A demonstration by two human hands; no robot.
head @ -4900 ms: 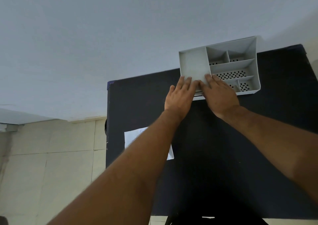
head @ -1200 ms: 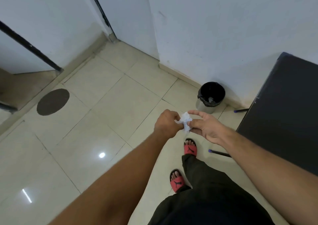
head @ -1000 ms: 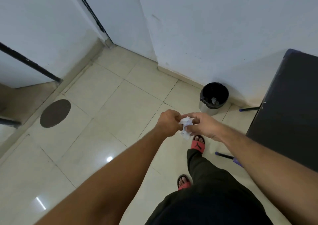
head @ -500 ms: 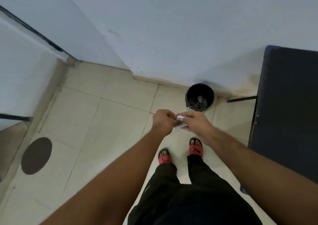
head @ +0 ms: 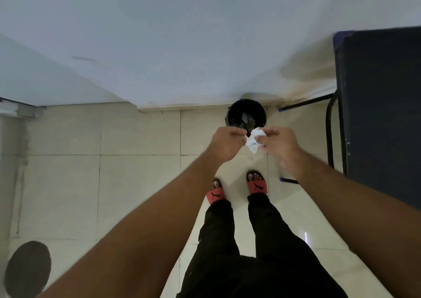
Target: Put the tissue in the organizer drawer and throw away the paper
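Note:
A crumpled white paper [head: 254, 141] is pinched between my left hand [head: 227, 141] and my right hand [head: 279, 141], both closed on it at chest height. Just beyond the paper, against the wall, stands a small black trash bin [head: 247, 115] with some scraps inside. The paper hangs in front of the bin's near rim. The organizer and the tissue are out of view.
The dark table [head: 382, 106] with its black metal legs [head: 330, 133] fills the right side. My feet in red slippers [head: 256, 185] stand on pale floor tiles just short of the bin. A round dark floor cover [head: 27, 268] lies at lower left.
I have left the table and organizer and turned to face the bin. Over the last second the bin has come closer and centred ahead, while both hands keep crumpling the paper.

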